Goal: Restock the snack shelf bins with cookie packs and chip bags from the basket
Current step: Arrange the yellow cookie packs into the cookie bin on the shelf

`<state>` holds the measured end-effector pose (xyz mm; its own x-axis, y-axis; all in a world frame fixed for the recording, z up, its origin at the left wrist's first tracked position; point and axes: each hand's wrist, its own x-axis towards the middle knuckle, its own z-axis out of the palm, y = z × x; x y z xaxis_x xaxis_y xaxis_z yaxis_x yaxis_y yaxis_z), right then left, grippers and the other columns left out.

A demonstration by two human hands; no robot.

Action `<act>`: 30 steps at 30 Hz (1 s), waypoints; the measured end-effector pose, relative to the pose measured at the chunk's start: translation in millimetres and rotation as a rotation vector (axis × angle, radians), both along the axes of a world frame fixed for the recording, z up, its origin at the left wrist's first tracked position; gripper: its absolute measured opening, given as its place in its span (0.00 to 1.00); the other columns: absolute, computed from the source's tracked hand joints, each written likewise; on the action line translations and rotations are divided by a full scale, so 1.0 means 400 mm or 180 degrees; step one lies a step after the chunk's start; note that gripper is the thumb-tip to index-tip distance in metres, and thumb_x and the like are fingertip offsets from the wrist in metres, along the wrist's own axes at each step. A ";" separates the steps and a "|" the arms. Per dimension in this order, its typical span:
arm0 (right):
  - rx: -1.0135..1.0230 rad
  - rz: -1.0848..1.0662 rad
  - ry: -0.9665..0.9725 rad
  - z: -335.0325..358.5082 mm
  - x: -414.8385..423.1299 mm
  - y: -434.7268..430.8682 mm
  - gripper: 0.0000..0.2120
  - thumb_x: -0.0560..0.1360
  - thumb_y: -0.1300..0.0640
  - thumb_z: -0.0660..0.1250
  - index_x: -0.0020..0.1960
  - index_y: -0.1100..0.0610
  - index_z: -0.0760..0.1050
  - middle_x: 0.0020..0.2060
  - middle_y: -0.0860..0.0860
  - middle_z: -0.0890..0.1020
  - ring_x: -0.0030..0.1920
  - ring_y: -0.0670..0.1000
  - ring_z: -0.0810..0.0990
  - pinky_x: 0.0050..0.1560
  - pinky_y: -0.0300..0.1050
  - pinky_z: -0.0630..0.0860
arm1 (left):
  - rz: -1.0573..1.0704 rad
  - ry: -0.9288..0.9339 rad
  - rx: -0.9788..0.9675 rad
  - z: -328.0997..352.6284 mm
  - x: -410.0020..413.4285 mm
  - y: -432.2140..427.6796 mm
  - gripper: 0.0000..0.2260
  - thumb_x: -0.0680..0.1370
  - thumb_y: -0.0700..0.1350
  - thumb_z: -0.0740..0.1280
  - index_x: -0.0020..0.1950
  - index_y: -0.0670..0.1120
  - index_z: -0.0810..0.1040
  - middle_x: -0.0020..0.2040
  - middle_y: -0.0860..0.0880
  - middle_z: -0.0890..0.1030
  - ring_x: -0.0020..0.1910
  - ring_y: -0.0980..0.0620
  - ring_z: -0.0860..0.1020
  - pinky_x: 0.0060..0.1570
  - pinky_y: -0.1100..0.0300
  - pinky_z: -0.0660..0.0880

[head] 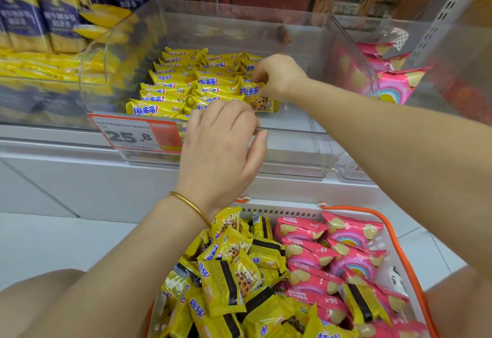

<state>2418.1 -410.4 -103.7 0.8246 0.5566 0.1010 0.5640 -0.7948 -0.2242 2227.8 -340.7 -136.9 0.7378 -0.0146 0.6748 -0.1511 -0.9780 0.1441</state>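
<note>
The person's right hand (278,78) reaches into the clear bin (292,148) on the white shelf (66,156), its fingers curled and pinching the top edge of a yellow cookie pack (259,98). That pack stands at the right end of the front row, its chocolate-chip picture facing outward, and it touches the shelved cookie packs (173,84) that fill the left and middle of the bin in tidy rows. The bin floor to the right of the held pack is bare. The left hand (223,145) hovers at the bin's front lip, just below and left of the right hand. Its fingers bend down over the edge and its thumb lies close to the forefinger, but the fingertips are hidden, so whether it grips anything cannot be told. A gold bangle (191,207) circles that wrist. A red and white price label (138,135) is fixed to the bin front, left of the left hand. In the neighbouring bin (351,52) to the right lie stocked chip bags (396,86), pink with a rainbow print. Below the arms sits the basket (287,213), white with an orange rim, heaped with loose cookie packs (234,271) on its left side and pink chip bags (332,252) on its right.
</note>
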 end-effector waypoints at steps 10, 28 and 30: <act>-0.0186 -0.0365 -0.0702 0.015 -0.024 -0.007 0.16 0.71 0.63 0.70 0.57 0.57 0.73 0.57 0.58 0.75 0.62 0.60 0.69 0.47 0.50 0.70 | -0.0002 0.0035 0.0018 -0.006 -0.004 0.004 0.13 0.77 0.48 0.58 0.46 0.43 0.78 0.50 0.47 0.80 0.50 0.45 0.74 0.47 0.53 0.62; 0.0800 -0.0894 0.0625 0.012 -0.021 -0.012 0.11 0.75 0.54 0.69 0.42 0.58 0.69 0.52 0.58 0.80 0.47 0.60 0.82 0.48 0.52 0.80 | -0.0025 0.0060 -0.0037 -0.004 -0.009 0.001 0.14 0.77 0.49 0.57 0.49 0.43 0.79 0.51 0.47 0.80 0.51 0.46 0.74 0.46 0.54 0.62; 0.0841 -0.0875 0.0714 0.011 -0.019 -0.012 0.09 0.75 0.56 0.69 0.46 0.59 0.71 0.46 0.57 0.79 0.38 0.59 0.82 0.39 0.51 0.81 | -0.0038 0.0046 -0.0043 -0.004 -0.009 0.001 0.14 0.77 0.49 0.57 0.49 0.43 0.79 0.50 0.47 0.80 0.51 0.46 0.73 0.46 0.55 0.62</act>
